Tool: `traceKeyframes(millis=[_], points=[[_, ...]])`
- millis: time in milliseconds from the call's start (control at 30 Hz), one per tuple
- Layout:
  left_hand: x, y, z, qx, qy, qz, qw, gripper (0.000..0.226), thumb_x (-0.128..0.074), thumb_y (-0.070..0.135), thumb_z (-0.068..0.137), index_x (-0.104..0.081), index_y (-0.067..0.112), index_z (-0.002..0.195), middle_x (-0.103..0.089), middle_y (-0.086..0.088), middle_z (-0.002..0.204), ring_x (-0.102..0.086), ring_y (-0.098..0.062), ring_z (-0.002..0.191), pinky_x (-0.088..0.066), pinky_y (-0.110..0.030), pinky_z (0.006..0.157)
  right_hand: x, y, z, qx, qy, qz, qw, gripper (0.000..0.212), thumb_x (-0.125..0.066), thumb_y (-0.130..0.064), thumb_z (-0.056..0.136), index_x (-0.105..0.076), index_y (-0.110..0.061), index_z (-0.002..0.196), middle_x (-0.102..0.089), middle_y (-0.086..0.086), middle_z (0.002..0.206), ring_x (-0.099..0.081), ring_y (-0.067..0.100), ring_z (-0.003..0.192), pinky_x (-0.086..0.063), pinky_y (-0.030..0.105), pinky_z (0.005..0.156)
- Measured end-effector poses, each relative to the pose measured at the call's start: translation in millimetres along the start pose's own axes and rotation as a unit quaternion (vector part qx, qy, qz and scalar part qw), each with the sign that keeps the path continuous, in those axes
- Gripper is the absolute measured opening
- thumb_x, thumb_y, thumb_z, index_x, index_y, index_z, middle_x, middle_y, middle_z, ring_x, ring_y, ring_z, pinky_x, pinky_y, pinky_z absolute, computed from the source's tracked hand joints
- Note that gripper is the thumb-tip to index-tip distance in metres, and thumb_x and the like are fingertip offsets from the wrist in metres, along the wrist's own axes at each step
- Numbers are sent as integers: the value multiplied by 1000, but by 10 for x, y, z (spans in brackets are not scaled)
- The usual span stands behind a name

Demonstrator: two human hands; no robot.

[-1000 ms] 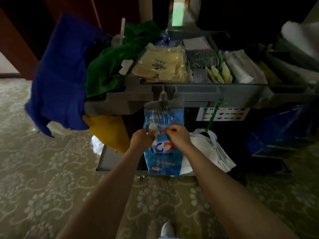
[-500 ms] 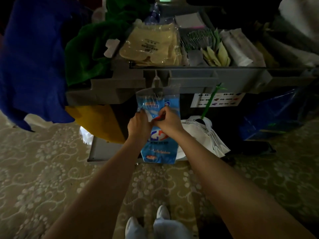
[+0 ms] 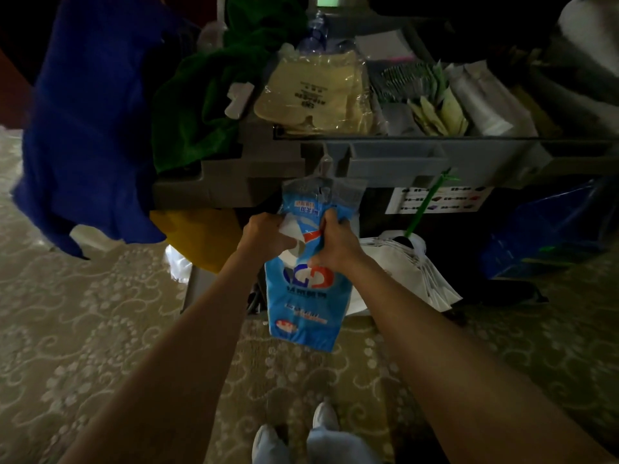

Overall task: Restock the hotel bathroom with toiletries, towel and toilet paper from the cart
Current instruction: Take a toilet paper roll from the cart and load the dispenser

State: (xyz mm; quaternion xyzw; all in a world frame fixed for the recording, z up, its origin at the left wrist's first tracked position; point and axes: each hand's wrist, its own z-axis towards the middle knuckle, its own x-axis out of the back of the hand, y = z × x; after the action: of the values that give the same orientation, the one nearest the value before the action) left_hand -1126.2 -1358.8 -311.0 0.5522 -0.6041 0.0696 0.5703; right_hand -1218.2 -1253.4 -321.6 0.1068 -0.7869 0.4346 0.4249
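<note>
Together, left hand [image 3: 264, 236] and right hand [image 3: 339, 245] pinch the blue bag [image 3: 306, 308], its bulk hanging below.

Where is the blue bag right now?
Head view, centre: the blue bag hangs from a hook on the front edge of the cart, held by the left hand and right hand, white bags just to its right.

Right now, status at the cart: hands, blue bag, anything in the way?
Left hand pinches a white piece at the blue bag; right hand grips the bag's front. Bag hangs on the cart rail. Nothing blocks the hands.
</note>
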Motion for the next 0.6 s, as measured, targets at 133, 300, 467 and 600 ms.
traceKeyframes(millis=[133,300,467,600], points=[[-237,171,-92,-20,66,68,995,40,-65,21,85,-50,9,120,-58,-10,118,-59,-24,103,-42,-27,75,17,56,-16,4,8,-21,1000,71,-67,-14,82,-22,-14,136,-40,14,133,-52,29,117,-46,41,97],[-445,257,-141,-84,94,111,986,31,-57,16,89,-47,9,117,-56,-10,119,-60,-26,102,-43,-29,74,43,128,3,-12,19,-28,999,72,-73,-16,76,-27,-13,131,-39,13,134,-51,31,117,-46,42,95],[-311,124,-23,-60,61,-18,996,28,-61,14,87,-57,13,115,-61,-5,114,-59,-18,101,-45,-23,74,-108,107,7,-20,49,-3,999,80,-75,-23,75,-22,-12,134,-28,17,137,-48,34,118,-43,40,96],[-240,13,47,-62,54,-53,995,39,-66,15,83,-60,16,121,-63,-5,117,-58,-16,101,-39,-20,74,-62,132,61,-38,39,-5,999,90,-81,-22,66,-22,-13,133,-24,19,141,-41,39,125,-43,45,100]])
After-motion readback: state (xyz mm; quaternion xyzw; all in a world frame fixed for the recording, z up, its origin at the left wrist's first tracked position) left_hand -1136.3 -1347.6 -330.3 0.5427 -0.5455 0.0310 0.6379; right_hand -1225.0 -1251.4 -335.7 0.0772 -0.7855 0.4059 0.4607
